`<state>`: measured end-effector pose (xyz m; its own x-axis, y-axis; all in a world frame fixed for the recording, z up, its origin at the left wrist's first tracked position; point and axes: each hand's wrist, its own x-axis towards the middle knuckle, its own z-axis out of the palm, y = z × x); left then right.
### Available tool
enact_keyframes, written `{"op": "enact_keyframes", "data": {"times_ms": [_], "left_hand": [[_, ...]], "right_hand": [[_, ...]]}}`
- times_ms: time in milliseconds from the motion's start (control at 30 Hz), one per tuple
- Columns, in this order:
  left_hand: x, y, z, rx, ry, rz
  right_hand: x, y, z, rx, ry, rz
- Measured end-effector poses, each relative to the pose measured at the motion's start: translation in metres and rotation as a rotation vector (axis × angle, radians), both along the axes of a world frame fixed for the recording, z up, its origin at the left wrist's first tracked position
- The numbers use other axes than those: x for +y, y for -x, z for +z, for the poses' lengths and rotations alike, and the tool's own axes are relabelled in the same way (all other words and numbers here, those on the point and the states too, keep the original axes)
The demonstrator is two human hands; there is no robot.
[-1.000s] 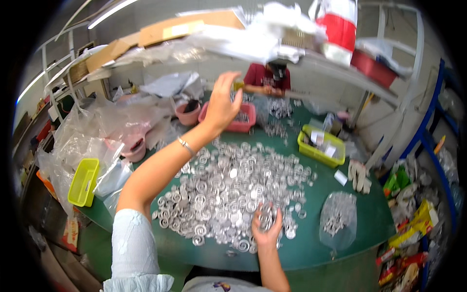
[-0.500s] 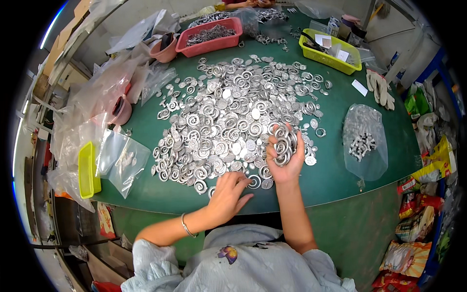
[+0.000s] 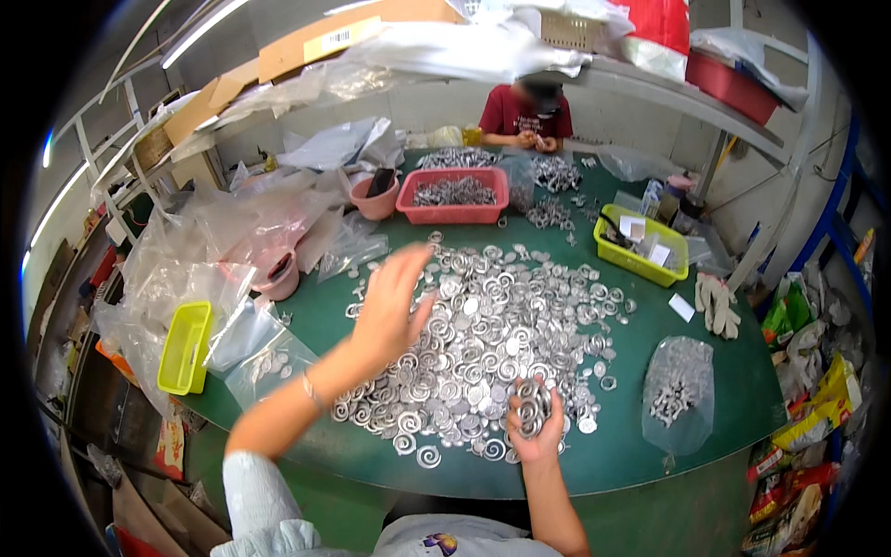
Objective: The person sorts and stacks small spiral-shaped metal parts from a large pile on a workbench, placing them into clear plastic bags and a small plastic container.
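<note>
A wide heap of silver metal pieces (image 3: 478,325), spirals mixed with flat ovals and discs, covers the middle of the green table (image 3: 371,455). Several silver spiral pieces (image 3: 531,408) lie stacked in my right hand (image 3: 548,441), palm up with fingers curled round them, over the heap's near right edge. My left hand (image 3: 390,302) is raised above the heap's left side, slightly blurred, with its fingers stretched out and nothing visible in it. A loose spiral piece (image 3: 429,456) rests at the near edge of the heap.
Pink basin (image 3: 453,215) of metal parts at the back; yellow-green baskets at right (image 3: 640,266) and left (image 3: 171,382). Clear plastic bags (image 3: 167,251) crowd the left. Gloves (image 3: 716,306) and a bag of parts (image 3: 701,362) lie right. A person (image 3: 501,116) sits across; a shelf (image 3: 687,107) hangs overhead.
My left hand has lifted from the heap's near edge, moving forward and left, its fingers now stretched. My right hand keeps its spiral pieces. The view has tilted up, showing the shelf and the person opposite.
</note>
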<state>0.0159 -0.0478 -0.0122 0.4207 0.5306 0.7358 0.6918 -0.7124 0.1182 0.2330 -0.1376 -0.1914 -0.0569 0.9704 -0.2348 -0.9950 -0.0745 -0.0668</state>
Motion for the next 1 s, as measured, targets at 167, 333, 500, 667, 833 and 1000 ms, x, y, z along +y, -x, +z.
{"op": "enact_keyframes", "data": {"times_ms": [167,333,500,667,833,1000], "left_hand": [[0.125,-0.024,0.139,-0.103,-0.505,0.121],[0.196,-0.055,0.198,0.132,-0.555,0.455],[0.213,-0.044,0.21,0.185,-0.573,0.499],[0.216,-0.043,0.22,-0.262,-0.565,0.301],[0.21,-0.05,0.207,-0.144,-0.71,0.071],[0.195,-0.043,0.191,0.079,-0.778,-0.024]], "right_hand": [[0.002,0.016,-0.017,0.046,-0.017,0.071],[0.008,0.0,-0.02,0.061,-0.094,0.053],[0.009,0.003,-0.023,0.07,-0.099,0.045],[0.009,0.005,-0.025,0.093,-0.102,0.055],[0.007,0.005,-0.02,0.092,-0.084,0.049],[0.007,0.002,-0.016,0.104,-0.077,0.105]]}}
